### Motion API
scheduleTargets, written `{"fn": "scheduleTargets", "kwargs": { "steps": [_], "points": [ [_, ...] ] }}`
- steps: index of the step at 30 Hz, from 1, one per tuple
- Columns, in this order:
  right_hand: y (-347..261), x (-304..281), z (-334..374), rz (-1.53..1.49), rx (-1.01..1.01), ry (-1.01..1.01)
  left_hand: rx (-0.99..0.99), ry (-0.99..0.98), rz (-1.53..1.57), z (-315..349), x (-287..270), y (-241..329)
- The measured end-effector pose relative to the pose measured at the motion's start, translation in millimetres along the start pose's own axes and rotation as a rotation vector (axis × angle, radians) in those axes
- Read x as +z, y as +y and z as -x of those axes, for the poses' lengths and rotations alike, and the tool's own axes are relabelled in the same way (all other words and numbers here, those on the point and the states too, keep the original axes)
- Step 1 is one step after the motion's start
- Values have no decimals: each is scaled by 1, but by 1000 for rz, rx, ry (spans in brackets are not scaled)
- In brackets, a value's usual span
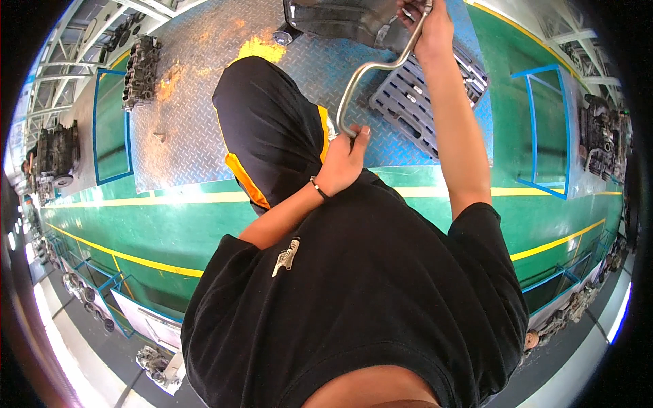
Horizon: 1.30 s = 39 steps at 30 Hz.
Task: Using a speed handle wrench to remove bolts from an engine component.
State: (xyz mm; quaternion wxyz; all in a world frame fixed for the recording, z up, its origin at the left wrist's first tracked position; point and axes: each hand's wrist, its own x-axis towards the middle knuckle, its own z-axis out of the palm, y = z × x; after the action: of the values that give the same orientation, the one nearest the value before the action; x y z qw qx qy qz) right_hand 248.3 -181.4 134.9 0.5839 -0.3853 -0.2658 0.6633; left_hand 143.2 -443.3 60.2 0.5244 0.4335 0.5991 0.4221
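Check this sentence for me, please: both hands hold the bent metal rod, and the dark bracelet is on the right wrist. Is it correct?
The wrist is wrong: in the head view, the dark bracelet is on the left wrist. Yes, the left hand and right hand both hold the bent metal rod.

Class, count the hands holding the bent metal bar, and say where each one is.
2: the left hand at the lower end of the bent metal bar, and the right hand higher up, at the picture's top edge.
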Motion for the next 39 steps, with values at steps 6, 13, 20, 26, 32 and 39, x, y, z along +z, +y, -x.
{"fn": "scheduleTargets", "kwargs": {
  "steps": [6,13,20,26,32,39],
  "points": [
    [4,5,9,-37,-140,-6,-39,-89,411,14,-2,17],
    [18,-3,12,17,-178,-31,-42,50,255,14,11,-12],
    [42,0,15,165,-233,-115,-82,92,373,19,14,-16],
    [37,-8,24,294,-260,-128,-186,62,508,14,21,-31],
    [35,2,24,220,-74,-122,-87,76,478,3,14,-34],
    [19,11,26,323,-162,-260,-8,167,286,3,-15,-3]
  ]
}}
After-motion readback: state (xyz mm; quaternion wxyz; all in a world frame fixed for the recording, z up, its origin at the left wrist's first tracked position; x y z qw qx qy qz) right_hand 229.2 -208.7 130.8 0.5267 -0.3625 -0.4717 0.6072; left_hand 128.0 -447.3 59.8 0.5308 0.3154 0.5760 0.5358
